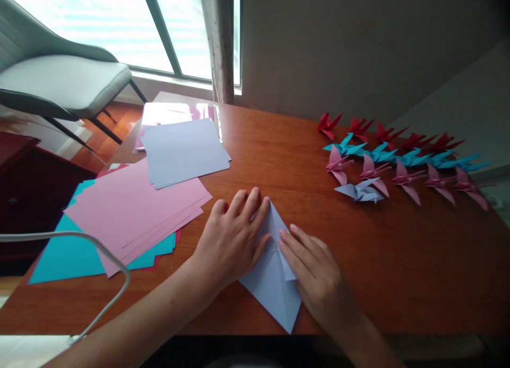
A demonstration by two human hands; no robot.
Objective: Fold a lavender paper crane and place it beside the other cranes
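Note:
A pale blue-grey sheet of origami paper [271,285] lies on the table in front of me, partly folded into a long diamond with crease lines. A small flap is folded over on its right side. My left hand [233,232] rests on the paper's upper left part, fingers spread and thumb near the middle crease. Lying along the right flap, my right hand [314,264] has its fingers stretched out and touching the paper. Its thumb is hidden. Neither hand is wrapped round anything.
At left lie stacks of grey [185,150], pink [139,208] and turquoise paper [67,256]. Rows of red, turquoise and pink folded cranes [406,179] stand at right, with one grey crane [360,191] in front. A white cable [107,246] arches at left; a chair [66,84] stands beyond.

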